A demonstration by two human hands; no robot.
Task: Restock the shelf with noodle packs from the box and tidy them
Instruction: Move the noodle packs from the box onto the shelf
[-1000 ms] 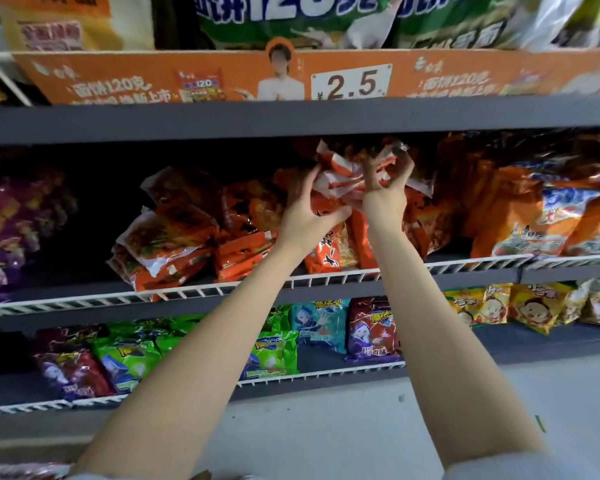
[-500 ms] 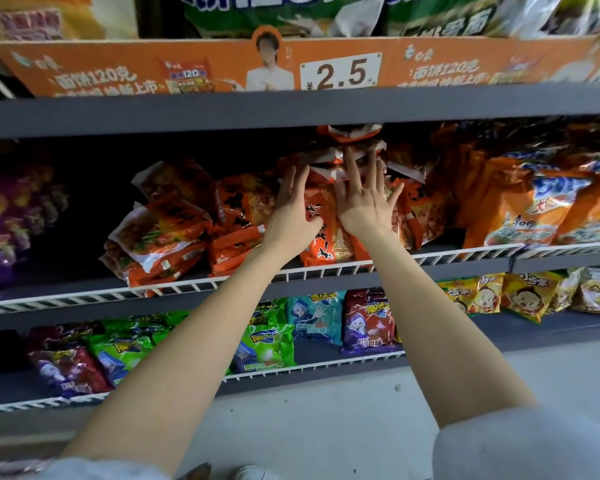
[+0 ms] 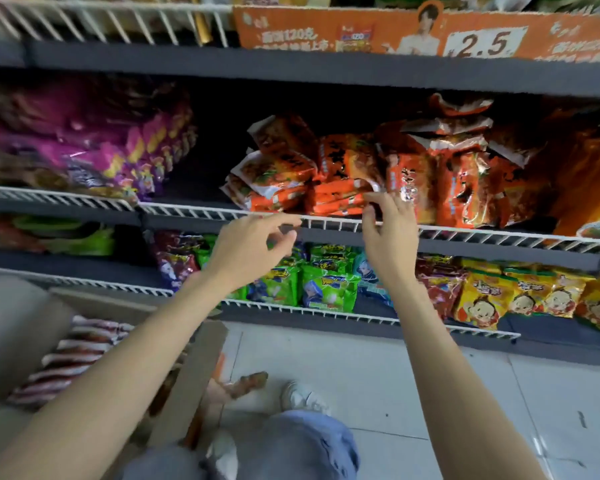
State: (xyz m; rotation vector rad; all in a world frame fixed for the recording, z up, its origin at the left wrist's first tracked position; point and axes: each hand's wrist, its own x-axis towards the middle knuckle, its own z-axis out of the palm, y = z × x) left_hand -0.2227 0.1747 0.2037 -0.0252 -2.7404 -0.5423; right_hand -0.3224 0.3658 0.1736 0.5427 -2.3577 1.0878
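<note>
Orange noodle packs [image 3: 406, 168] stand and lie stacked on the middle shelf [image 3: 194, 211], behind its white wire rail. My left hand [image 3: 253, 245] hovers in front of the rail with loose fingers and holds nothing. My right hand [image 3: 390, 225] is also empty, its fingertips close to the lower packs at the rail. The cardboard box [image 3: 187, 375] stands on the floor at lower left, with several red-and-white pack edges [image 3: 73, 358] showing inside.
Purple packs [image 3: 111, 147] fill the shelf's left part. Green, red and yellow snack bags [image 3: 329, 289] line the lower shelf. An orange price strip [image 3: 482, 43] reading 2.5 runs along the shelf above. My shoe [image 3: 303, 398] and a knee are on the tiled floor.
Both hands have drawn back and down from the orange packs they were pressing, and are now empty at the rail. The view has swung left and down, bringing the box into sight.
</note>
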